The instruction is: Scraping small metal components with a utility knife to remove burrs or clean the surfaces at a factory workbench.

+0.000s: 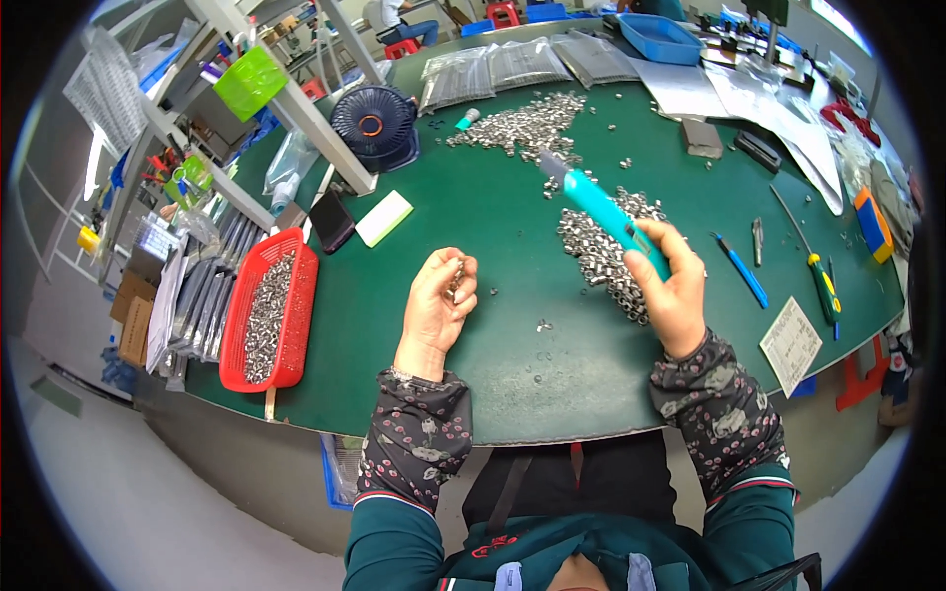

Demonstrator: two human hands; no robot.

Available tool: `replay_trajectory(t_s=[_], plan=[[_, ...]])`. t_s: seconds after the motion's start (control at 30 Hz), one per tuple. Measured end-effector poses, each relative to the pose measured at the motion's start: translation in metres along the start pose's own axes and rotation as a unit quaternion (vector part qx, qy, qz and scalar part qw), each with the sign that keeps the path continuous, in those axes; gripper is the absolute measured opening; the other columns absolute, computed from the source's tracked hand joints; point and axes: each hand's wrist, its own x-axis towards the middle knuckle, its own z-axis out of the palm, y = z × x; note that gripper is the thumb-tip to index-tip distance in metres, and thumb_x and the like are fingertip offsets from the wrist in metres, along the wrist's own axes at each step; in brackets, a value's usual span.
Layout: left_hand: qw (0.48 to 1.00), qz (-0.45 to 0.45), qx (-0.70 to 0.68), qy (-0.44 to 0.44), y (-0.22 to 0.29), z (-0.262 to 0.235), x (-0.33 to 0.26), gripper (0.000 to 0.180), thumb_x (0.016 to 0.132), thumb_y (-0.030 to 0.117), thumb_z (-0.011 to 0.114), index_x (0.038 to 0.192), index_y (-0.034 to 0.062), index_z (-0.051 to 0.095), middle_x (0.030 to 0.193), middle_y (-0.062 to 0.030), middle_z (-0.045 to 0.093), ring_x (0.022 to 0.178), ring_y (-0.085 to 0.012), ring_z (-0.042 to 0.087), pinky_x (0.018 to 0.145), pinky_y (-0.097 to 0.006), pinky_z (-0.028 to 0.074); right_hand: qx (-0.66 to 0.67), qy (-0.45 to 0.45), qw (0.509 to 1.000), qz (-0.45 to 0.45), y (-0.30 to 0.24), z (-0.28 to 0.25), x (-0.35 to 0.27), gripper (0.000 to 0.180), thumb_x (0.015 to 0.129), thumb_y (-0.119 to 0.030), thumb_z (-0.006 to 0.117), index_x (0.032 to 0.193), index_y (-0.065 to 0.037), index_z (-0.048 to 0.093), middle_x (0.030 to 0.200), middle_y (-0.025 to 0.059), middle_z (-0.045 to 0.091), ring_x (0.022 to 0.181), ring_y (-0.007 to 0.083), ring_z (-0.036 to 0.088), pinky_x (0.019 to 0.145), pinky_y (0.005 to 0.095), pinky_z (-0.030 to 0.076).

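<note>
My right hand (673, 286) is wrapped round a long teal hand tool (603, 210) with a grey tip; its exact kind is not clear. The tool slants up and to the left, above a pile of small shiny metal parts (603, 258). Over the green table (503, 374), my left hand (440, 298) is closed with its fingers curled round a few small metal parts (455, 280). A couple of loose metal parts (544, 325) lie between my hands. Farther back spreads a second heap of metal parts (522, 126).
At the left stands a red plastic basket (307, 305) full of metal parts. Behind it are a phone (332, 221), a pale green-white block (384, 218) and a black fan (374, 126). To the right lie a blue pen-like tool (741, 270), a screwdriver (820, 281) and a paper slip (790, 345).
</note>
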Motion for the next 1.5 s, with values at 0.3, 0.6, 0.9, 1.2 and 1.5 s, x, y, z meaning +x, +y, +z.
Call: replay_trajectory(t_s=[0.3, 0.6, 0.9, 1.2, 1.5], plan=[[0.793, 0.073, 0.602, -0.063, -0.045, 0.067, 0.001, 0.009, 0.075, 0.009, 0.062, 0.081, 0.0031, 0.061, 0.061, 0.0049, 0.046, 0.054, -0.0015, 0.037, 0.048, -0.019, 0.031, 0.002, 0.06, 0.998, -0.026, 0.011, 0.0, 0.002, 0.026, 0.075, -0.013, 0.064, 0.097, -0.001, 0.057, 0.079, 0.0081, 0.06, 0.067, 0.0131, 0.056, 0.06, 0.0256, 0.045], [0.654, 0.132, 0.741, -0.069, -0.069, 0.094, 0.015, 0.011, 0.071, 0.014, 0.062, 0.078, 0.0059, 0.06, 0.081, -0.0108, 0.06, 0.072, -0.0311, 0.057, 0.063, -0.039, 0.045, -0.003, 0.074, 0.996, -0.055, 0.006, -0.002, 0.003, 0.026, 0.073, -0.012, 0.065, 0.095, -0.002, 0.057, 0.081, 0.0097, 0.06, 0.069, 0.0177, 0.059, 0.062, 0.0278, 0.046], [0.936, -0.087, 0.339, -0.031, -0.031, 0.069, 0.012, 0.016, 0.08, 0.016, 0.06, 0.088, 0.0035, 0.055, 0.067, 0.0047, 0.045, 0.051, -0.0034, 0.036, 0.04, -0.016, 0.026, -0.001, 0.074, 0.994, -0.08, 0.007, 0.0, 0.002, 0.025, 0.071, -0.01, 0.065, 0.093, -0.001, 0.058, 0.083, 0.0113, 0.061, 0.072, 0.0208, 0.06, 0.064, 0.0285, 0.047], [0.998, -0.051, -0.031, -0.036, -0.003, 0.004, 0.001, 0.007, 0.086, 0.009, 0.05, 0.091, 0.0049, 0.052, 0.082, -0.0039, 0.053, 0.049, -0.0034, 0.033, 0.035, -0.014, 0.024, -0.103, -0.077, 0.984, -0.12, 0.006, 0.004, -0.003, 0.027, 0.067, -0.011, 0.066, 0.091, -0.002, 0.058, 0.078, 0.0127, 0.059, 0.067, 0.0277, 0.058, 0.06, 0.0327, 0.046], [0.997, -0.043, -0.026, -0.062, -0.008, -0.005, 0.004, 0.011, 0.088, 0.014, 0.05, 0.092, 0.0056, 0.054, 0.077, -0.0022, 0.052, 0.048, -0.0027, 0.032, 0.035, -0.013, 0.023, -0.145, -0.156, 0.971, -0.11, 0.012, 0.01, -0.005, 0.029, 0.069, -0.017, 0.065, 0.093, -0.004, 0.058, 0.078, 0.0121, 0.059, 0.069, 0.0289, 0.058, 0.061, 0.0353, 0.046]])
